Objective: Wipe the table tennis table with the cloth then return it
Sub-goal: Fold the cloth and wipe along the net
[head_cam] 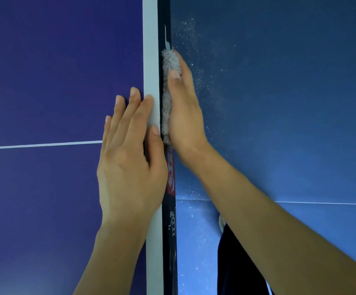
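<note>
The soft, light cloth (167, 92), best gripped bunched, is pressed against the table (55, 81) by the flat right hand (185, 116), the left hand (128, 162) spread flat.

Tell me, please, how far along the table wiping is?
The purple-blue tabletop looks clean. In hand: the right hand presses the fluffy grey cloth against the table's dark side edge, left hand flat on top. Returning the cloth remains.
</note>
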